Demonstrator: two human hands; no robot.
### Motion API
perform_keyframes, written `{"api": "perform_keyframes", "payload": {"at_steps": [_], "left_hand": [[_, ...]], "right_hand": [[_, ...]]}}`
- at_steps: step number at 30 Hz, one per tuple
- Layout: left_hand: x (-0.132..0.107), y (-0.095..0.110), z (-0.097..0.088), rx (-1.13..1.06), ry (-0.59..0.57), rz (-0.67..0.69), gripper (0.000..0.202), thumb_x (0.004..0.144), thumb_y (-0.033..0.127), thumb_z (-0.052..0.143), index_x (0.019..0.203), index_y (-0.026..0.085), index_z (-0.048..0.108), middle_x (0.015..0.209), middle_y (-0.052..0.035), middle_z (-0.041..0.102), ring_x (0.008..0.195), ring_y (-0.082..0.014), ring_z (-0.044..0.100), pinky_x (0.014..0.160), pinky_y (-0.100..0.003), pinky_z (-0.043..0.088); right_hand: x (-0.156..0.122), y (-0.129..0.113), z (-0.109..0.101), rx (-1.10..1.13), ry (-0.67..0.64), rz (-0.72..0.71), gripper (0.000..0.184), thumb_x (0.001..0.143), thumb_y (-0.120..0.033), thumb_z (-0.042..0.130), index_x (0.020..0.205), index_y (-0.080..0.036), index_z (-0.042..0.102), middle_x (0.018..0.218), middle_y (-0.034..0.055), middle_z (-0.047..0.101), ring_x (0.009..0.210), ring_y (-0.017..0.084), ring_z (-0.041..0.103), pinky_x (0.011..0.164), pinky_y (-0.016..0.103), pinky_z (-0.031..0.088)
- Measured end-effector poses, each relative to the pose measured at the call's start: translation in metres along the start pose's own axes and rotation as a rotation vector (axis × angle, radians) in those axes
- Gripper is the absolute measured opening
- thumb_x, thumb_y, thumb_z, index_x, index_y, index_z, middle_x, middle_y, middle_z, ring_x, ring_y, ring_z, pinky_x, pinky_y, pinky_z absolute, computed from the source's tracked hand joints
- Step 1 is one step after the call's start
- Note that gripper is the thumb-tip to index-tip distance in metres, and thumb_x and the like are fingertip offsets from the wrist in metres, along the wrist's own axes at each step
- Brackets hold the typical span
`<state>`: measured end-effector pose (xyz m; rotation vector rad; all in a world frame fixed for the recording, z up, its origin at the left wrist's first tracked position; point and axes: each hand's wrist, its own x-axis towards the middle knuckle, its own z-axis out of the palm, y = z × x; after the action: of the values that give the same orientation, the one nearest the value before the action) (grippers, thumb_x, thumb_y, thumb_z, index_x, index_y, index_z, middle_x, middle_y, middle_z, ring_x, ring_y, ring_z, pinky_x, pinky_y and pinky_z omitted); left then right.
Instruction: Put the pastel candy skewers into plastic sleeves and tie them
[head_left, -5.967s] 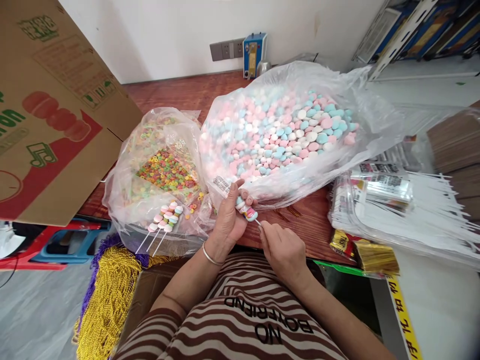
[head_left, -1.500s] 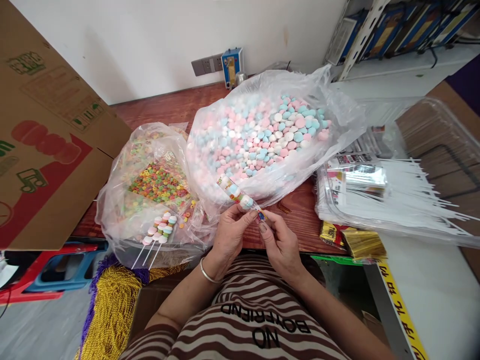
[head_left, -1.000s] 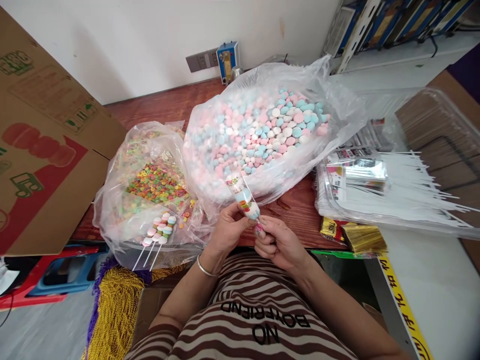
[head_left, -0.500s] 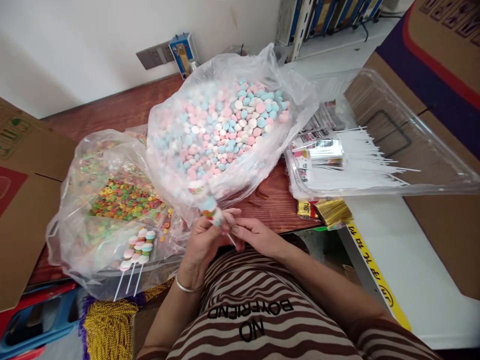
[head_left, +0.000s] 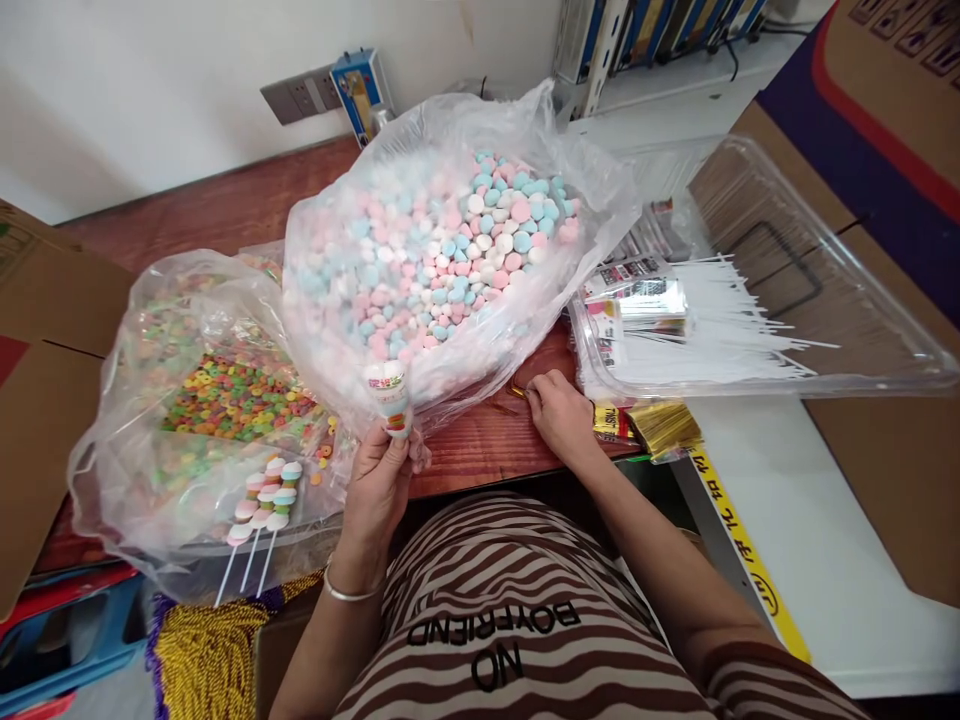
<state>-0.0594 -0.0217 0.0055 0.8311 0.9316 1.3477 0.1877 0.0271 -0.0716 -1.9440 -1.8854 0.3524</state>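
Observation:
My left hand (head_left: 381, 462) is closed around a marshmallow skewer (head_left: 390, 395) in a clear printed wrapper, held upright near the table's front edge. Colored candy layers show through the wrapper; its stick is hidden. To the right, my right hand (head_left: 561, 412) pinches a gold twist tie (head_left: 517, 387) at the tabletop. A large clear bag of pink, blue and white marshmallows (head_left: 465, 260) lies beyond both hands. At left is a bag of colorful ring candies (head_left: 232, 400), with several finished skewers (head_left: 264, 495) lying on its plastic.
A clear plastic box (head_left: 885, 370) at right holds white sticks (head_left: 735, 330) and printed wrappers (head_left: 637, 305). By its front edge lies a bundle of gold twist ties (head_left: 664, 430). Cardboard boxes (head_left: 862, 480) flank the table (head_left: 480, 450). A gold tasselled cloth (head_left: 206, 655) hangs at lower left.
My hands, together before, have parted. The right moved right to the twist tie on the table and pinches it. The left still holds the wrapped skewer, shifted slightly left and more upright.

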Motion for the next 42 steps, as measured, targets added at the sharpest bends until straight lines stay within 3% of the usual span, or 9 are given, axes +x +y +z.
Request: {"api": "perform_keyframes", "payload": {"at_steps": [7, 13, 18, 22, 25, 29, 35, 39, 42], "left_hand": [[0.001, -0.011, -0.003, 0.115, 0.048, -0.016, 0.025, 0.084, 0.040, 0.080, 0.086, 0.019, 0.066, 0.067, 0.0038, 0.055, 0.055, -0.0080, 0.046, 0.056, -0.023, 0.040], [0.002, -0.011, -0.005, 0.572, 0.030, 0.031, 0.025, 0.098, 0.040, 0.060, 0.085, 0.020, 0.060, 0.069, 0.0037, 0.054, 0.059, -0.0098, 0.047, 0.057, -0.023, 0.038], [0.006, -0.010, 0.005, 1.099, 0.007, 0.346, 0.015, 0.099, 0.020, 0.053, 0.090, 0.020, 0.065, 0.080, -0.0007, 0.063, 0.075, -0.0152, 0.058, 0.072, -0.028, 0.045], [0.010, -0.020, 0.020, 1.391, -0.043, 0.556, 0.023, 0.096, 0.007, 0.047, 0.094, 0.020, 0.067, 0.088, -0.0049, 0.064, 0.082, -0.0183, 0.060, 0.075, -0.029, 0.047], [0.012, -0.027, 0.028, 1.511, -0.048, 0.633, 0.025, 0.094, 0.003, 0.046, 0.093, 0.019, 0.066, 0.083, -0.0053, 0.062, 0.079, -0.0196, 0.059, 0.071, -0.029, 0.047], [0.013, -0.034, 0.031, 1.512, -0.044, 0.718, 0.021, 0.096, 0.008, 0.047, 0.097, 0.018, 0.065, 0.082, -0.0055, 0.063, 0.076, -0.0202, 0.060, 0.069, -0.030, 0.048], [0.011, -0.037, 0.031, 1.317, -0.035, 0.642, 0.026, 0.099, 0.015, 0.048, 0.117, 0.019, 0.066, 0.093, -0.0090, 0.069, 0.084, -0.0215, 0.065, 0.076, -0.032, 0.050], [0.012, -0.031, 0.035, 1.060, 0.001, 0.481, 0.022, 0.095, 0.016, 0.055, 0.104, 0.022, 0.074, 0.090, -0.0070, 0.070, 0.084, -0.0202, 0.064, 0.079, -0.032, 0.050], [0.016, -0.030, 0.040, 0.646, 0.053, 0.189, 0.009, 0.090, 0.025, 0.067, 0.089, 0.019, 0.074, 0.083, -0.0043, 0.070, 0.076, -0.0166, 0.062, 0.072, -0.029, 0.049]], "right_hand": [[-0.007, 0.007, -0.001, 0.338, 0.115, -0.079, 0.016, 0.095, -0.023, 0.055, 0.080, -0.022, 0.061, 0.087, 0.0043, 0.065, 0.083, 0.020, 0.063, 0.077, 0.031, 0.046], [-0.016, 0.000, -0.010, 0.530, 0.227, -0.053, 0.013, 0.095, -0.026, 0.053, 0.083, -0.024, 0.058, 0.081, 0.0029, 0.067, 0.077, 0.020, 0.063, 0.073, 0.033, 0.049], [-0.039, -0.025, -0.030, 0.740, 0.274, -0.010, 0.012, 0.099, -0.033, 0.055, 0.094, -0.023, 0.059, 0.079, 0.0020, 0.066, 0.071, 0.018, 0.062, 0.064, 0.030, 0.048], [-0.057, -0.061, -0.039, 0.931, 0.100, -0.131, 0.011, 0.099, -0.030, 0.056, 0.093, -0.023, 0.060, 0.075, -0.0005, 0.065, 0.061, 0.013, 0.059, 0.058, 0.026, 0.046], [-0.056, -0.080, -0.030, 0.935, 0.040, -0.092, 0.015, 0.097, -0.032, 0.057, 0.086, -0.022, 0.059, 0.068, -0.0023, 0.062, 0.055, 0.012, 0.055, 0.053, 0.024, 0.042], [-0.047, -0.084, -0.014, 0.941, 0.048, 0.017, 0.020, 0.093, -0.037, 0.059, 0.079, -0.022, 0.058, 0.063, -0.0029, 0.060, 0.053, 0.012, 0.052, 0.052, 0.025, 0.042], [-0.045, -0.081, -0.012, 0.966, 0.027, 0.070, 0.023, 0.091, -0.040, 0.060, 0.078, -0.022, 0.058, 0.063, -0.0019, 0.060, 0.054, 0.013, 0.051, 0.053, 0.026, 0.042], [-0.046, -0.081, -0.011, 0.955, 0.046, 0.057, 0.022, 0.093, -0.040, 0.058, 0.079, -0.022, 0.057, 0.065, -0.0014, 0.061, 0.055, 0.014, 0.053, 0.053, 0.026, 0.043], [-0.045, -0.080, -0.009, 0.935, 0.063, 0.023, 0.020, 0.095, -0.039, 0.058, 0.083, -0.023, 0.057, 0.070, 0.0004, 0.066, 0.059, 0.015, 0.059, 0.056, 0.027, 0.047]]}}
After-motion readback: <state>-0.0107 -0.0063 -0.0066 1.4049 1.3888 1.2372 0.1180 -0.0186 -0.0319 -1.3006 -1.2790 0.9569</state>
